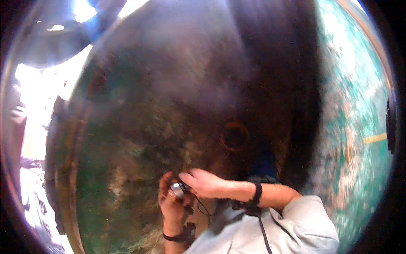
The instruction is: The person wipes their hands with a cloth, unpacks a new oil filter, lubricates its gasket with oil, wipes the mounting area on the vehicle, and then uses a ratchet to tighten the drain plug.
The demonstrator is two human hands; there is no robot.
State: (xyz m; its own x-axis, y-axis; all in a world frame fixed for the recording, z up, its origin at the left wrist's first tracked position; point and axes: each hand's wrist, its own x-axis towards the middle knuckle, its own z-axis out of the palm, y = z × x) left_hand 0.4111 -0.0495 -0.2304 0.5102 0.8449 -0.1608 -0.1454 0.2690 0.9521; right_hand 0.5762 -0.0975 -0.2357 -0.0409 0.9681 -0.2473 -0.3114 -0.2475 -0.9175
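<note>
A large round vessel (139,114) fills most of the view — its inner wall is dark, mottled brown and green, with pale worn patches low down. A rust-coloured rim (69,169) curves along its left edge. Right of centre on the wall sits a small circular opening (234,135) ringed in rusty orange. A broad dark band (292,84) runs down the vessel's right side. Beyond it lies a teal floor (355,106), scuffed with whitish and reddish wear — a short yellow line (375,138) crosses it near the right edge. At far left, bright overexposed light (36,97) washes out the surroundings.
</note>
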